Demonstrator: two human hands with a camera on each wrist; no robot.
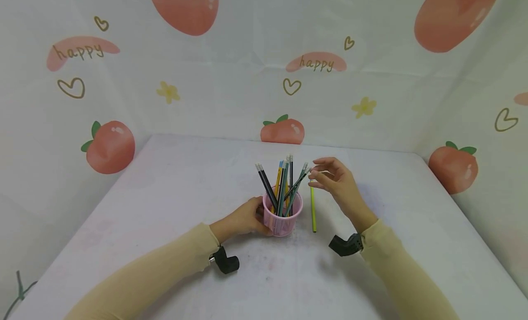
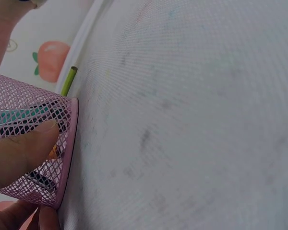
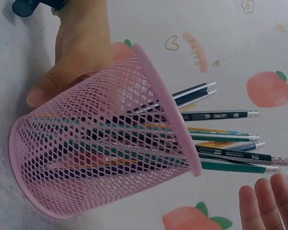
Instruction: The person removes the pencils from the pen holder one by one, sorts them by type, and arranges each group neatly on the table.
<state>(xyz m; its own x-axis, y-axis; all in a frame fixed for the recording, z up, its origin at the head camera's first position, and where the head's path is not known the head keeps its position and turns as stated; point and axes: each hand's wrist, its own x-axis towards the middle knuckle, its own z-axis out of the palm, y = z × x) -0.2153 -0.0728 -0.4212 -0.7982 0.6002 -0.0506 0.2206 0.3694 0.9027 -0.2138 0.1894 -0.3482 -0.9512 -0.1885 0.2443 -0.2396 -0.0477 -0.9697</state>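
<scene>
A pink mesh cup (image 1: 283, 220) stands on the white table (image 1: 165, 196) and holds several pencils (image 1: 284, 182), their eraser ends up. My left hand (image 1: 246, 217) grips the cup's left side; the left wrist view shows the thumb (image 2: 19, 153) pressed on the mesh of the cup (image 2: 33, 110). My right hand (image 1: 321, 174) hovers just right of the pencil tops, fingers relaxed and holding nothing. In the right wrist view its fingertips (image 3: 264, 201) stay clear of the pencils (image 3: 221, 143) and the cup (image 3: 96, 158). A yellow-green pencil (image 1: 313, 210) lies on the table right of the cup.
Cloth walls printed with peaches (image 1: 110, 146) close in the table at the back and both sides. Black wrist mounts (image 1: 226, 261) (image 1: 345, 245) sit near each sleeve. The yellow-green pencil's end (image 2: 69, 79) shows beyond the cup in the left wrist view.
</scene>
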